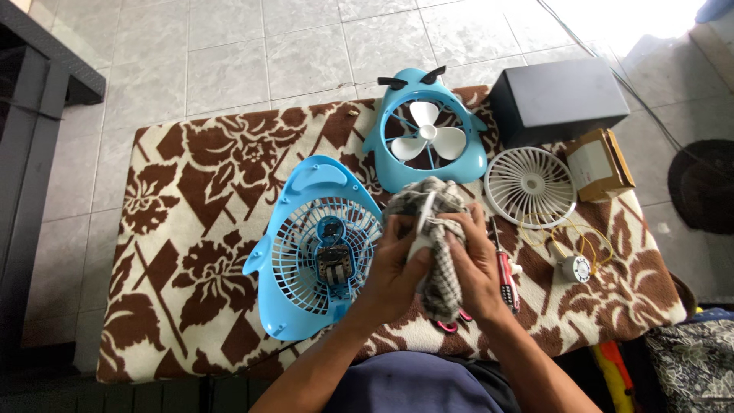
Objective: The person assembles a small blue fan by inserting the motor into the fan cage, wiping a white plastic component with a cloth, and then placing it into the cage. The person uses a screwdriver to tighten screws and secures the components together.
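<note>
Both hands are wrapped around a checked cloth (436, 252) in the middle, just above the table. The left hand (394, 268) and the right hand (478, 264) are closed tight on it. A small white part (420, 243) peeks out between them, but the cloth hides most of it, so its shape is hard to tell. The cloth hangs long, from top to bottom. A red screwdriver (505, 275) lies just beside the right hand, partly hidden behind it. A blue fan back (317, 248) lies to the left on the brown and white flowered blanket (191, 229). A blue fan front (427, 134) with white blades sits farther up. A small brown cardboard box (600, 163) with a white label sits at the right, next to a dark grey box (558, 99).
</note>
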